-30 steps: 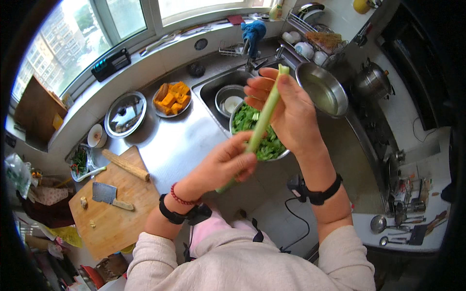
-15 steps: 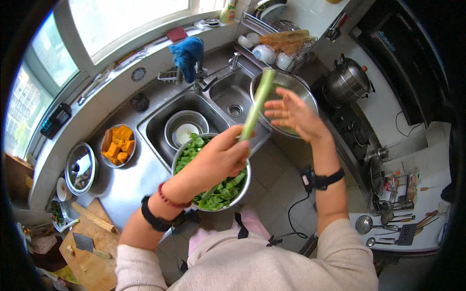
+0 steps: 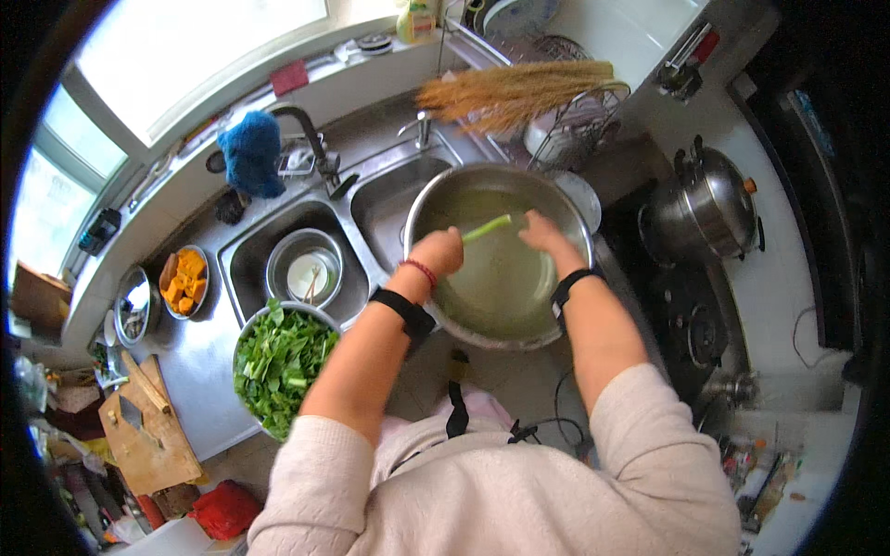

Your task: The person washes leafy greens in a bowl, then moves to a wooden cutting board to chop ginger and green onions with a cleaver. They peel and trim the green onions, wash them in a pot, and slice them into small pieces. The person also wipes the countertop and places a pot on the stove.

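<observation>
Shifted over the wide, round, silvery metal basin (image 3: 491, 301) since the earlier frame, my left hand (image 3: 438, 253) is closed around the slender pale-green stalk (image 3: 487, 227), which emerges rightward toward my right hand (image 3: 541, 233); whether that one grips it, I cannot tell.

Stalk (image 3: 486, 228) over basin (image 3: 505, 334), greens (image 3: 283, 363) left, pot (image 3: 714, 204) right, cleaver (image 3: 130, 413) on board (image 3: 165, 463)

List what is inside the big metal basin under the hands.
Greenish liquid lies in the big metal basin. Over it, the left hand holds a green stalk, its far end beside the right hand. Whatever lies directly beneath both hands is covered.
</observation>
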Available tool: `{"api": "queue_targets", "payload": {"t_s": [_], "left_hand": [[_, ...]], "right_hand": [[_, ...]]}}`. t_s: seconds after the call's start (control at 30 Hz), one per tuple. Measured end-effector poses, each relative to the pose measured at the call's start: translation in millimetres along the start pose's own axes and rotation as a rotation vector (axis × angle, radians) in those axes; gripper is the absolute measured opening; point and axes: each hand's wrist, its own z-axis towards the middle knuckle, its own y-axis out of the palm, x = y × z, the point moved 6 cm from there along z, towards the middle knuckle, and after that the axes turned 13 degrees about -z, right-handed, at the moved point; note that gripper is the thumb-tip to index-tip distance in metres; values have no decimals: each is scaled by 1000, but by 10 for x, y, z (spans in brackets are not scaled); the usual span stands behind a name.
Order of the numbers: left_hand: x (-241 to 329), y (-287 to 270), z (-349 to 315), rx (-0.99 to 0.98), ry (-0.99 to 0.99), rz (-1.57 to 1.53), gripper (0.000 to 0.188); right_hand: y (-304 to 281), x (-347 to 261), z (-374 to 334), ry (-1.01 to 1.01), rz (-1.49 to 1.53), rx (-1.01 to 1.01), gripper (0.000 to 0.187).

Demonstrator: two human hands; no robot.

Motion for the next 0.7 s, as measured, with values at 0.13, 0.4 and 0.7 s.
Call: {"api": "queue_targets", "payload": {"t_s": [0.13, 0.4, 0.7], "left_hand": [[-101, 541, 424, 182, -353, -64, 30], [40, 906, 827, 183, -80, -12, 26], [-381, 441, 713, 162, -310, 49, 59]], "right_hand": [[195, -124, 45, -175, 11, 202, 58], [405, -439, 68, -522, -510, 49, 45], [117, -54, 246, -502, -301, 100, 46]]}}
